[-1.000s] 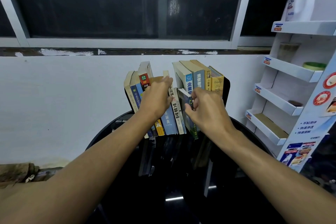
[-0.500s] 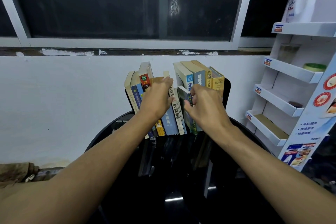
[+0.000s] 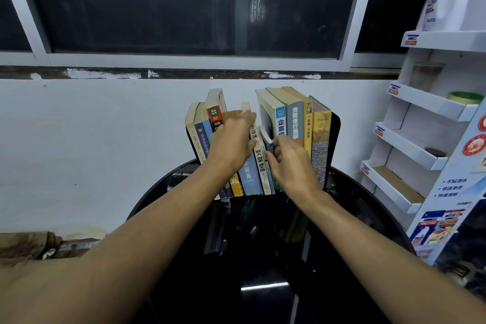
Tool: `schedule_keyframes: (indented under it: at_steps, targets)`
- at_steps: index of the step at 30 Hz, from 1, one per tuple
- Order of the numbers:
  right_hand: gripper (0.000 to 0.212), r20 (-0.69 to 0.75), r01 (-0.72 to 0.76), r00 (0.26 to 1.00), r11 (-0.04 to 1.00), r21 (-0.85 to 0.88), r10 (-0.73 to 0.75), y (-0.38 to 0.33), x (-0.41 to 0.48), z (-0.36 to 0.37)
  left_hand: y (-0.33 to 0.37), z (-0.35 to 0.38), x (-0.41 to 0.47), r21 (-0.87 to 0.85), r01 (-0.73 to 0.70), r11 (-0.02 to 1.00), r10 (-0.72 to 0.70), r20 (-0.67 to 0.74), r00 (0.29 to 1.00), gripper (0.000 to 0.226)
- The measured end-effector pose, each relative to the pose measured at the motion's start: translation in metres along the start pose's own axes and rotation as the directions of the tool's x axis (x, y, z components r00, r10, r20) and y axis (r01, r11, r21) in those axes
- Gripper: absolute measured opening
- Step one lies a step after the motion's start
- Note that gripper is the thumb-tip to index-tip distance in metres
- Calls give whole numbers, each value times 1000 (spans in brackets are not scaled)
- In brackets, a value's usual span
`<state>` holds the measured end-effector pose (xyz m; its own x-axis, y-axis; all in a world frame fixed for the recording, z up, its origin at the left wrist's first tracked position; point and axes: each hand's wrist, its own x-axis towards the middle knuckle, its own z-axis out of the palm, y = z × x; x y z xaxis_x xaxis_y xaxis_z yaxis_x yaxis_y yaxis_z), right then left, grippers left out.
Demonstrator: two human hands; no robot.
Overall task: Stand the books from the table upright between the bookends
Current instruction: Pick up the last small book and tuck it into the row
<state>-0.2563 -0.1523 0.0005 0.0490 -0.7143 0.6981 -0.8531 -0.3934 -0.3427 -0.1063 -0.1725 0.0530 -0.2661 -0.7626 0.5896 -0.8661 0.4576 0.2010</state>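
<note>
Nearly done, I judge: books (image 3: 294, 118) stand between the bookends (image 3: 335, 139), the flat-fingered left hand (image 3: 234, 142) pressing some aside while the right hand (image 3: 292, 163) pinches a thin book (image 3: 265, 138), just left of it, into the gap.

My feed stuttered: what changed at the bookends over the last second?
The right hand, pinching the thin dark book, eased its foot inward, so it stands straighter in the gap. The left hand stayed pressed against the left books; the right books and black bookend did not move.
</note>
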Motion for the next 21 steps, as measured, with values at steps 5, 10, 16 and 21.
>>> schedule_keyframes:
  at_steps: [5, 10, 16, 21]
  targets:
    - [33, -9, 35, 999, 995, 89, -35, 11, -8, 5, 0, 0, 0, -4, -1, 1000, 1, -8, 1000, 45]
    - [40, 10, 151, 988, 986, 75, -152, 25, -10, 8, 2, -2, -1, -3, 9, 1000, -9, 14, 1000, 48]
    - [36, 40, 282, 959, 959, -15, -281, 36, -8, 2, 2, -3, 0, -18, 21, 1000, -21, 24, 1000, 50]
    - [33, 21, 323, 946, 939, -118, -323, 38, -1, 2, 1, -1, 1, -10, 10, 1000, -10, 0, 1000, 44]
